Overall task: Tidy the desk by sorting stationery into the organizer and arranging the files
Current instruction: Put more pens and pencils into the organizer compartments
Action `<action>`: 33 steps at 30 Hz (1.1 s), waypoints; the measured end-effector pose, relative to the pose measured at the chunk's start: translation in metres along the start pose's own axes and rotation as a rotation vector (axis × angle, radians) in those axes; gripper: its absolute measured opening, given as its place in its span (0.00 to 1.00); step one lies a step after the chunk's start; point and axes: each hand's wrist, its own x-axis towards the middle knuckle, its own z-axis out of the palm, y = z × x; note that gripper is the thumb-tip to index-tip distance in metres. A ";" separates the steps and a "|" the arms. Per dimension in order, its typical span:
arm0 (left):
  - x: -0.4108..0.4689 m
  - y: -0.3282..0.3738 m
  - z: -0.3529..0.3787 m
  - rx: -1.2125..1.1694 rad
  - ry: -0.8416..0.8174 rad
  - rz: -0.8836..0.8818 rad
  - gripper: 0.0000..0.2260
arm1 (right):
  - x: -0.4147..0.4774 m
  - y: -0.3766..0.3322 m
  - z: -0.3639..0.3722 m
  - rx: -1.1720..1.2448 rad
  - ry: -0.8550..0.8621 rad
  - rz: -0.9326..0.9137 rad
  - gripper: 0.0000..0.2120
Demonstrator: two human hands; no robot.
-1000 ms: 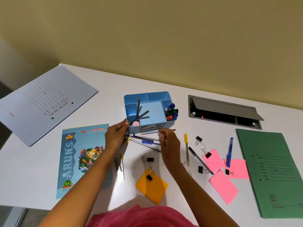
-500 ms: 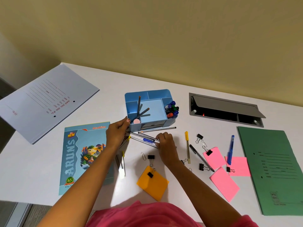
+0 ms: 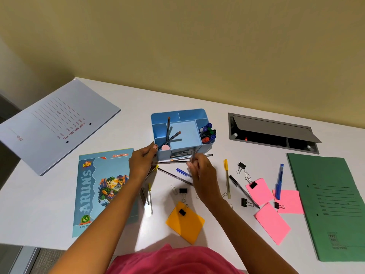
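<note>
A blue desk organizer (image 3: 194, 115) stands mid-desk with two pencils, a pink eraser and several markers (image 3: 207, 133) in it. My left hand (image 3: 142, 162) grips its near-left corner and also holds a few pens below it. My right hand (image 3: 201, 171) pinches a dark pen (image 3: 193, 155) upright just in front of the organizer's front slot. Loose pens (image 3: 174, 176) lie between my hands. A yellow pen (image 3: 227, 177), a black pen (image 3: 244, 191) and a blue pen (image 3: 279, 180) lie to the right. A grey file (image 3: 55, 123) sits far left, a green file (image 3: 331, 204) far right.
A blue "Arun's" book (image 3: 98, 186) lies under my left forearm. Pink sticky notes (image 3: 272, 220), an orange note (image 3: 185, 222), binder clips (image 3: 241, 167) and paper clips are scattered at the front. An open grey cable hatch (image 3: 272, 131) is set in the desk behind.
My right hand picked one dark pen out of the loose pile and lifted it towards the organizer's front. My left hand stayed on the organizer's corner.
</note>
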 end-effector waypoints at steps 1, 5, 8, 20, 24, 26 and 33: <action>0.001 -0.001 0.000 -0.003 -0.002 -0.005 0.17 | 0.003 -0.012 -0.001 0.029 0.058 -0.007 0.06; 0.001 -0.001 0.000 0.012 0.006 -0.007 0.17 | 0.017 -0.057 -0.008 0.093 0.153 -0.125 0.11; 0.000 0.000 0.001 0.025 0.008 0.009 0.17 | 0.031 -0.075 -0.004 0.103 0.092 -0.143 0.11; 0.000 0.003 0.000 0.038 0.004 0.011 0.17 | 0.049 -0.073 0.031 0.034 0.067 -0.118 0.12; 0.001 0.001 0.001 0.048 0.014 -0.003 0.17 | 0.035 -0.069 0.017 0.180 0.099 -0.005 0.11; 0.001 0.001 0.001 0.049 0.015 -0.008 0.17 | 0.024 -0.054 0.014 0.119 0.131 0.015 0.10; 0.001 0.001 0.001 0.049 0.004 -0.001 0.18 | 0.014 0.043 0.018 -0.293 0.043 0.033 0.13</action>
